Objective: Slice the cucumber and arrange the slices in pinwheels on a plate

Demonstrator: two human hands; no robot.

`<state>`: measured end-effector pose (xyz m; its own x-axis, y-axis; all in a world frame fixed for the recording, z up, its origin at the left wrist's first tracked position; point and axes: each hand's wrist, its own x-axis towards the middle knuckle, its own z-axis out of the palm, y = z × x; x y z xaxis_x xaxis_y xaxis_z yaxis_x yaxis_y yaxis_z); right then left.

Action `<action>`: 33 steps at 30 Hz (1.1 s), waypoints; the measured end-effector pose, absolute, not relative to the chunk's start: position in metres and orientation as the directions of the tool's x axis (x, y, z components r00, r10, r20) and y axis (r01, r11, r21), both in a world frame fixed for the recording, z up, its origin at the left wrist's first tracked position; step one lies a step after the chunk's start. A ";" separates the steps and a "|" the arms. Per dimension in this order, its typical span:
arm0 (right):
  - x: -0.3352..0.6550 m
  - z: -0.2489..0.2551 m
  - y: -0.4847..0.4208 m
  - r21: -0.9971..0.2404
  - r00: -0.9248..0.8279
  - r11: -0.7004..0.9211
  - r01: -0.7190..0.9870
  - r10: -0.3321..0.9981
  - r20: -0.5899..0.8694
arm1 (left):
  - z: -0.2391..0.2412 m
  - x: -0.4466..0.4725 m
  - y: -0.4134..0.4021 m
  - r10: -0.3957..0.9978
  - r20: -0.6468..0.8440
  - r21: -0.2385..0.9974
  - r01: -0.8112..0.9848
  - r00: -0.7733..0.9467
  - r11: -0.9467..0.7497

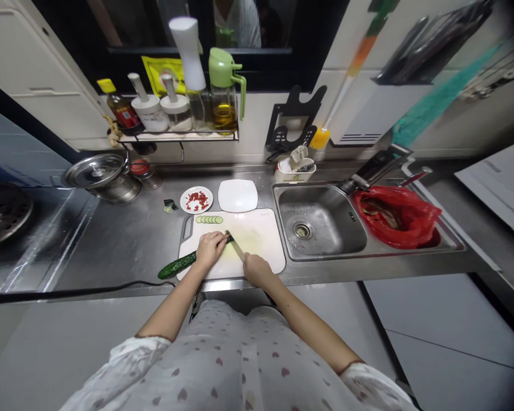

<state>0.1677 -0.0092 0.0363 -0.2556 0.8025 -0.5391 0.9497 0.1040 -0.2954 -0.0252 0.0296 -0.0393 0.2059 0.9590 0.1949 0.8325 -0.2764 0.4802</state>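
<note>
Board point(265, 240) right – open | far side – square plate point(237, 196) | knife point(236, 248): clearance unclear

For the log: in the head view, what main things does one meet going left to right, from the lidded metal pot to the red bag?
Lidded metal pot → cucumber's left end → left hand → knife blade → right hand → sink basin → red bag.
</note>
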 end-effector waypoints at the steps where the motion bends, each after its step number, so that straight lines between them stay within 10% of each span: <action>1: 0.168 0.037 -0.010 -0.294 -0.254 0.103 0.950 0.802 -0.541 | -0.040 -0.025 0.030 0.959 0.197 0.480 0.832 0.205 -0.277; 33: 0.159 0.024 -0.006 -0.282 -0.232 0.083 0.956 0.800 -0.553 | -0.041 -0.026 0.031 0.968 0.166 0.476 0.845 0.186 -0.244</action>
<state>0.1594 -0.0060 0.0243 -0.2323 0.7999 -0.5534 0.9560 0.0829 -0.2815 -0.0255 0.0310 -0.0414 0.1861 0.9684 0.1663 0.8450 -0.2441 0.4758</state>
